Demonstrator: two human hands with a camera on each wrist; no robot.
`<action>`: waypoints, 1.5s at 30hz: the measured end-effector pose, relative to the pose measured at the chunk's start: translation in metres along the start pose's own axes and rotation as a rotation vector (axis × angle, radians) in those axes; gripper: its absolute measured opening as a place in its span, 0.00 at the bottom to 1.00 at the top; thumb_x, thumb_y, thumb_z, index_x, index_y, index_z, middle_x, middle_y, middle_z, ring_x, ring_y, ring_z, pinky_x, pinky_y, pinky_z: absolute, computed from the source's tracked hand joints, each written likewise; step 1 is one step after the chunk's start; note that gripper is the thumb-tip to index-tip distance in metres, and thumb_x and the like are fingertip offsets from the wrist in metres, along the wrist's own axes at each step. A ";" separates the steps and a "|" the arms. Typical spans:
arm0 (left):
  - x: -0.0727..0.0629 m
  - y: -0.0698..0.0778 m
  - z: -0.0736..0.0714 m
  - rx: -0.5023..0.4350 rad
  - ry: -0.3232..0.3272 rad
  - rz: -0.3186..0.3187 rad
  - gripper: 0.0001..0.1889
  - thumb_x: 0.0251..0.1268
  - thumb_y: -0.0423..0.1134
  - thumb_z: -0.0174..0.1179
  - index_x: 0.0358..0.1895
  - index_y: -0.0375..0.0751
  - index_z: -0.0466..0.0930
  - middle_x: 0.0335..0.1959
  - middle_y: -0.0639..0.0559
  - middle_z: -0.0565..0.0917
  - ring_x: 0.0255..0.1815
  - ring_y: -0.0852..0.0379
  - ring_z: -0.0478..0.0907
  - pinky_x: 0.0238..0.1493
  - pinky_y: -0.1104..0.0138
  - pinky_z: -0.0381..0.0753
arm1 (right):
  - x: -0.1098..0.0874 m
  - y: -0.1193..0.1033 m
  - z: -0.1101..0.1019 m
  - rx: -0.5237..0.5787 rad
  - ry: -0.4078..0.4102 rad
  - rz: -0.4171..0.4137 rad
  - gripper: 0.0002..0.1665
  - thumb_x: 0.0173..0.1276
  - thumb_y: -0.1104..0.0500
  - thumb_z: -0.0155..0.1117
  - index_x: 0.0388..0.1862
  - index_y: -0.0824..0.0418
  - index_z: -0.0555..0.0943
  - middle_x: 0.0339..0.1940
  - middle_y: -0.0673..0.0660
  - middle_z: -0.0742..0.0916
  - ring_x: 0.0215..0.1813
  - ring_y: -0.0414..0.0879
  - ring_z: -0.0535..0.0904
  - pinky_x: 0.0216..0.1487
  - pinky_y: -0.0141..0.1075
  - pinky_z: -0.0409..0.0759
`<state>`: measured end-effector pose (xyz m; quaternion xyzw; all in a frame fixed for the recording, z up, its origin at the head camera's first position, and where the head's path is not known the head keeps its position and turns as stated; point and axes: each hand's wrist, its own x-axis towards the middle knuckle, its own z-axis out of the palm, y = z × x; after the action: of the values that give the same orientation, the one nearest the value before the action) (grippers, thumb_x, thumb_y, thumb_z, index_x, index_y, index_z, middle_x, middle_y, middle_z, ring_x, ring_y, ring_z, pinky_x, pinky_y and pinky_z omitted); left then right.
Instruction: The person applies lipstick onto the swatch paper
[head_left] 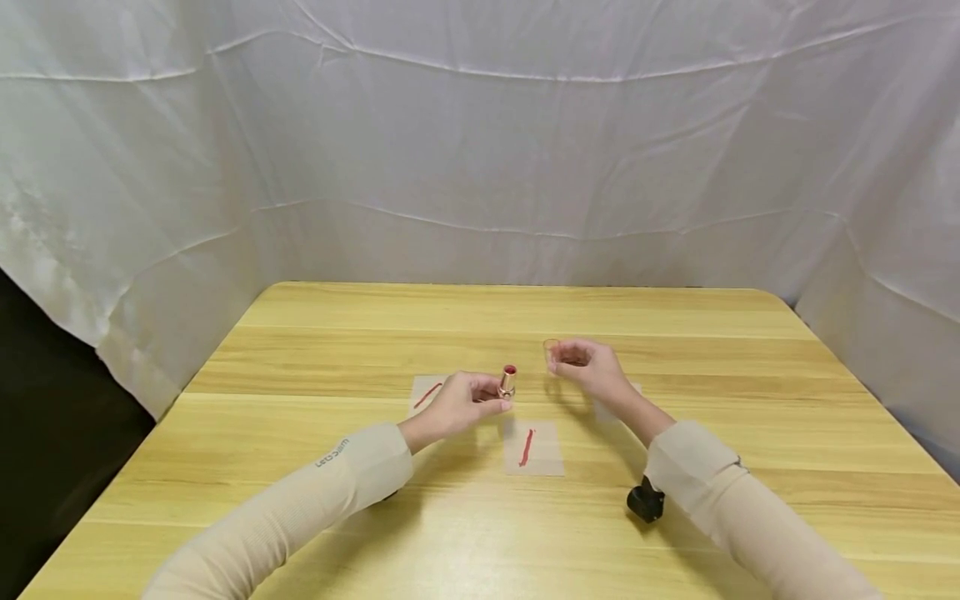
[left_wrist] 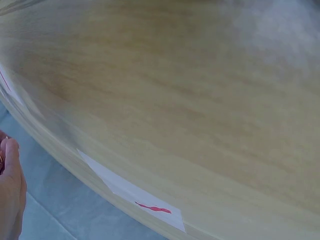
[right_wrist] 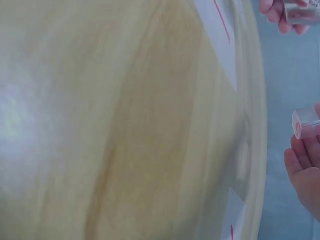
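Over the middle of the table, my left hand (head_left: 461,402) pinches an uncapped lipstick (head_left: 507,382) with a shiny gold tube and a red tip, held upright. To its right, my right hand (head_left: 592,367) holds a clear lipstick cap (head_left: 551,350) between thumb and fingers, apart from the lipstick. The right wrist view shows the see-through cap (right_wrist: 304,123) against the fingers. At the left wrist view's edge only part of the left hand (left_wrist: 11,187) appears. Below the hands lies a paper square (head_left: 547,460) with a red stroke.
Another paper square (head_left: 420,385) with a red stroke lies partly behind the left hand. A third paper (head_left: 606,412) is mostly covered by the right wrist. A black device (head_left: 645,502) sits under the right cuff. White curtains (head_left: 510,167) surround the wooden table (head_left: 360,325).
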<state>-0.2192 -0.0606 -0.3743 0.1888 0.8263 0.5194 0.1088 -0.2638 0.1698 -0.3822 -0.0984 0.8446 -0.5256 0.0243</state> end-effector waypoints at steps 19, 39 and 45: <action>0.004 -0.002 0.002 -0.012 -0.007 -0.020 0.13 0.61 0.33 0.60 0.48 0.31 0.80 0.39 0.42 0.85 0.37 0.59 0.80 0.41 0.70 0.81 | -0.017 -0.021 -0.009 0.044 -0.021 -0.069 0.21 0.61 0.62 0.64 0.52 0.69 0.74 0.43 0.62 0.83 0.43 0.39 0.77 0.44 0.24 0.78; 0.014 -0.001 0.006 0.008 0.011 -0.005 0.13 0.61 0.34 0.60 0.47 0.32 0.80 0.39 0.42 0.85 0.38 0.58 0.81 0.41 0.71 0.81 | -0.025 -0.041 -0.029 -0.065 -0.124 -0.171 0.18 0.64 0.61 0.62 0.51 0.69 0.78 0.43 0.66 0.84 0.37 0.32 0.78 0.39 0.25 0.79; 0.016 0.000 0.007 0.001 0.004 0.009 0.12 0.61 0.33 0.60 0.46 0.31 0.81 0.38 0.41 0.85 0.37 0.58 0.81 0.40 0.71 0.82 | -0.026 -0.046 -0.030 -0.157 -0.139 -0.231 0.18 0.63 0.63 0.63 0.51 0.69 0.79 0.37 0.61 0.84 0.36 0.35 0.78 0.38 0.26 0.78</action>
<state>-0.2308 -0.0480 -0.3776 0.1918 0.8258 0.5199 0.1048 -0.2361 0.1812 -0.3295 -0.2328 0.8624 -0.4493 0.0142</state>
